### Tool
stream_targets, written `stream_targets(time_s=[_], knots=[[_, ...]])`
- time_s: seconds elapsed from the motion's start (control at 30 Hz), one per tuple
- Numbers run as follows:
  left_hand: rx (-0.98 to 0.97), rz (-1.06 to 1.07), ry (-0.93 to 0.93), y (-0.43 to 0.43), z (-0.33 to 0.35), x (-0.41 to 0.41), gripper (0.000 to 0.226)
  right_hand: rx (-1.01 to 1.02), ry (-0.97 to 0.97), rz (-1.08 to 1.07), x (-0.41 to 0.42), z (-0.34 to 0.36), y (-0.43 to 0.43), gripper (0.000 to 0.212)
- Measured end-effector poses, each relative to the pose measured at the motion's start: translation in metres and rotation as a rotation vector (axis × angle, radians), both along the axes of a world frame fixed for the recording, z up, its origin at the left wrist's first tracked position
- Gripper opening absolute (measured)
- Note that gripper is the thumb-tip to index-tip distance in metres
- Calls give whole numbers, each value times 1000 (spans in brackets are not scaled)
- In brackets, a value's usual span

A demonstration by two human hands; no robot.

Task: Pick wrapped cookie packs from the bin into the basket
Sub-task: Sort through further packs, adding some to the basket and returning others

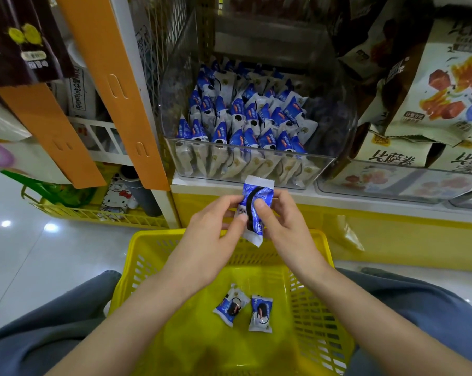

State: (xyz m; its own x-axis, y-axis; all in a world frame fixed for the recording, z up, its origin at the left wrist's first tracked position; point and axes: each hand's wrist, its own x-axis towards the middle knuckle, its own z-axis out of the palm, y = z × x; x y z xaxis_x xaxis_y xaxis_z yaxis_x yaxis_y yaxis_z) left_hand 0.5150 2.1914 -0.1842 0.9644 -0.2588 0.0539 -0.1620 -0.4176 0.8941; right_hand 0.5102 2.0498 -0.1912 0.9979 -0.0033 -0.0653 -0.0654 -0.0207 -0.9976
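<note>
A clear plastic bin on the shelf holds several blue-and-white wrapped cookie packs standing in rows. Below it, between my knees, sits a yellow basket with two packs lying on its floor, one to the left of the other. Over the basket's far rim both hands hold one more cookie pack upright. My left hand pinches its left edge, and my right hand grips its right side with the thumb across the front.
Large snack bags fill the bin to the right. Orange shelf uprights stand at the left, with a yellow wire rack of small goods on the shiny floor. The yellow shelf base rises just beyond the basket.
</note>
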Motion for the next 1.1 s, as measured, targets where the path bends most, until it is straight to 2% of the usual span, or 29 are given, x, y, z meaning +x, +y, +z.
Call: stream_targets(time_s=[0.13,0.37,0.67,0.87,1.03,1.1], knots=[[-40,41,18,-1,0,-2,31,44,16,57,-2,0,2,19],[-115,103,36,-1,1,2,12,-44,-33,114,-2,4,6,26],[183,49,-134,9,-4,6,17,-27,1,101,-3,1,9,23],[235,94,-132,10,-2,7,19,-45,49,165,-1,-1,9,22],[374,108,-239,11,-2,6,17,-149,55,248,-5,-5,11,25],[339,129,-209,11,-2,8,12,-154,53,241,-4,-4,11,25]])
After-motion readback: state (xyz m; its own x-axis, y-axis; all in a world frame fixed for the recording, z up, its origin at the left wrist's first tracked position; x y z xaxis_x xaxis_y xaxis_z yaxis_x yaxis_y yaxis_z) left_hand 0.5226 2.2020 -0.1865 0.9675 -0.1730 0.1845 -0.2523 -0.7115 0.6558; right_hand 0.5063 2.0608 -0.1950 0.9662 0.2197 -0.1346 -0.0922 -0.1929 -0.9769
